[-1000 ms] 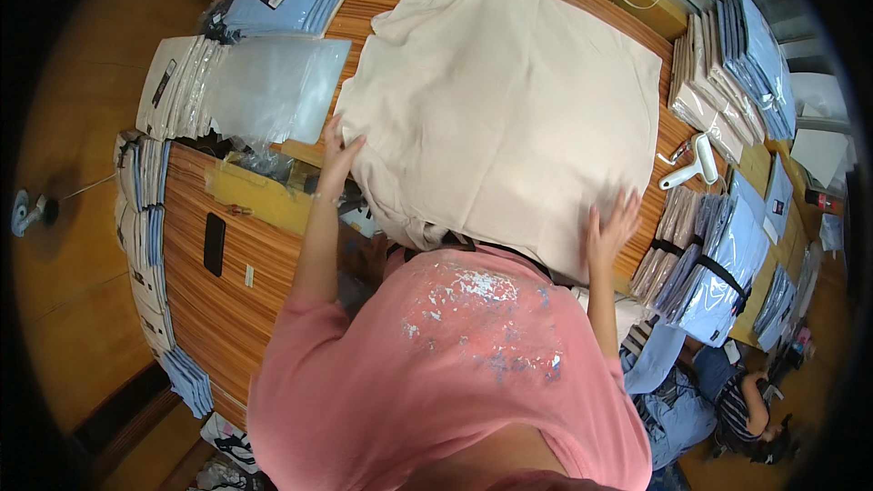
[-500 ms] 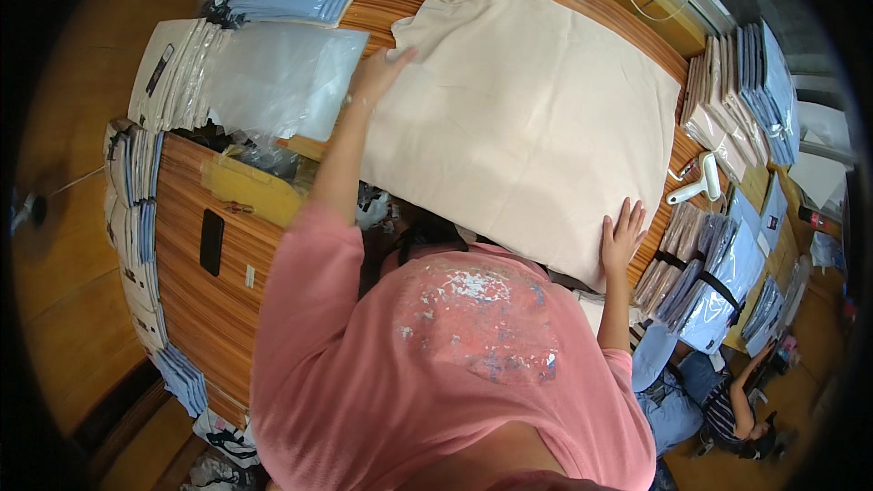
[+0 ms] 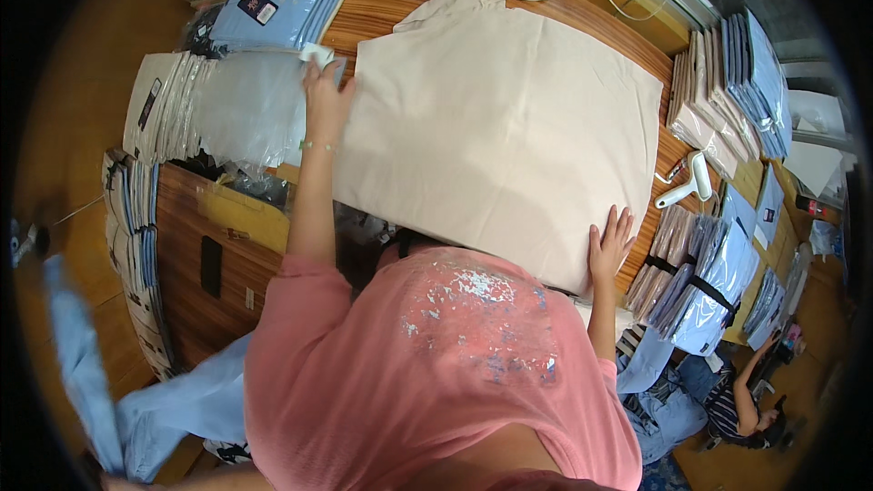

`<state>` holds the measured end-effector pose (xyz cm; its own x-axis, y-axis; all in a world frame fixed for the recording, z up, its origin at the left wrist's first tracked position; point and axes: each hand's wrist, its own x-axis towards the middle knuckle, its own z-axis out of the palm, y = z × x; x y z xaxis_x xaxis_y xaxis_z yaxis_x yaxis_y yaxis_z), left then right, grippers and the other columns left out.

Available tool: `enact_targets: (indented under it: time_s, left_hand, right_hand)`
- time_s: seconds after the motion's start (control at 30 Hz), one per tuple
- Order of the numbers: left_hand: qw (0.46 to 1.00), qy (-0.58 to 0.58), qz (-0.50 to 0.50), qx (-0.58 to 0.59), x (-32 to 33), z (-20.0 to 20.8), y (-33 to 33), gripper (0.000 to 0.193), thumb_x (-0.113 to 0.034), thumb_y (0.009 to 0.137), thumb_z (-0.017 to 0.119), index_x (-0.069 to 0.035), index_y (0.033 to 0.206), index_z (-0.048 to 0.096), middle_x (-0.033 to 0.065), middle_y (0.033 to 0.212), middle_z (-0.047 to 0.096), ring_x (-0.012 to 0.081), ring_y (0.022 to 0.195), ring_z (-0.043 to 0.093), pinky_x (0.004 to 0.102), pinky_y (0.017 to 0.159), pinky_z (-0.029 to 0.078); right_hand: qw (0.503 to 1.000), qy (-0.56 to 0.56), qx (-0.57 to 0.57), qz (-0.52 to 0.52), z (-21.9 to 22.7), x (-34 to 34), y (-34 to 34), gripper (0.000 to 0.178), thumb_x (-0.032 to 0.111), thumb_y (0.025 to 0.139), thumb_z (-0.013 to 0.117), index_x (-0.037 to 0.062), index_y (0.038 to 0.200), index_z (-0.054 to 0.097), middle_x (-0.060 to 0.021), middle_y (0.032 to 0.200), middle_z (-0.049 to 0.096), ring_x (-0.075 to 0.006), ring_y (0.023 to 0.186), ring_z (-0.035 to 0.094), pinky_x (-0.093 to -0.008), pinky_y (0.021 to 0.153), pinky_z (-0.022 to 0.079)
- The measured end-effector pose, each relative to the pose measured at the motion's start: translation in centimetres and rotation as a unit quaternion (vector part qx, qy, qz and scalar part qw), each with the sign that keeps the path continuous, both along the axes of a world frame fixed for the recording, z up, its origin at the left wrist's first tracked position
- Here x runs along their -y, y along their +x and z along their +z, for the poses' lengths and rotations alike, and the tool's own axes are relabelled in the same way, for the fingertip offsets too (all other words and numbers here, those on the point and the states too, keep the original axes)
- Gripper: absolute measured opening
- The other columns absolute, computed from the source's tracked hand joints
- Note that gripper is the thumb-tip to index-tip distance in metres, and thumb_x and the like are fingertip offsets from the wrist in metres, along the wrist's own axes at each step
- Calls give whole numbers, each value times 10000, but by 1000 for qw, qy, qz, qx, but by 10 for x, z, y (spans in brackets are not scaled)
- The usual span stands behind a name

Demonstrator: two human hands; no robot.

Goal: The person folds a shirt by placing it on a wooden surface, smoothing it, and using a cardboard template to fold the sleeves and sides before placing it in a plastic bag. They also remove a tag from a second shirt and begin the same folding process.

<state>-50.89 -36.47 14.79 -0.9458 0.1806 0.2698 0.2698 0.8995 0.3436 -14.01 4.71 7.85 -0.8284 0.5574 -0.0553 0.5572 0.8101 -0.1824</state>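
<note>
A beige garment (image 3: 500,136) lies spread over the table in front of me, its upper part bunched at the far edge. My left hand (image 3: 326,100) is just off the garment's left edge, beside a stack of clear plastic bags (image 3: 250,105). Its fingers are bent around a small white piece (image 3: 316,55), whose kind I cannot make out. On the garment's near right corner, my right hand (image 3: 611,245) rests flat with fingers spread and nothing in it.
A white lint roller (image 3: 688,182) lies right of the garment. Packed beige and blue garments (image 3: 755,82) stand at the right. Folded blue shirts (image 3: 282,0) are stacked far left. A phone (image 3: 211,266) lies on the left table. A person in jeans (image 3: 173,405) is at lower left.
My left hand has moved left off the garment's edge and now has a white piece at its fingers. The garment's left side is spread flatter. A person in jeans has appeared at lower left.
</note>
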Motion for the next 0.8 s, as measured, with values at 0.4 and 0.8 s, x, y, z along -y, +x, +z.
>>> enact_targets:
  time_s: [0.4,0.8]
  left_hand:
    - [983,-6,49,176,-87,-25,-118,251,-297,812,616,-81,935,653,89,895,660,268,876,616,403,798,448]
    - [977,161,-127,52,-51,-73,-65,303,-183,844,587,-103,1134,549,99,1247,477,277,1189,405,489,962,317]
  right_hand:
    - [980,10,-180,85,15,-82,-184,365,242,823,571,122,1168,571,-175,1302,434,-363,1214,390,-476,1003,301]
    - [993,63,-87,54,-2,-95,-207,500,419,906,448,209,1357,393,-121,1443,295,-307,1351,224,-586,1040,186]
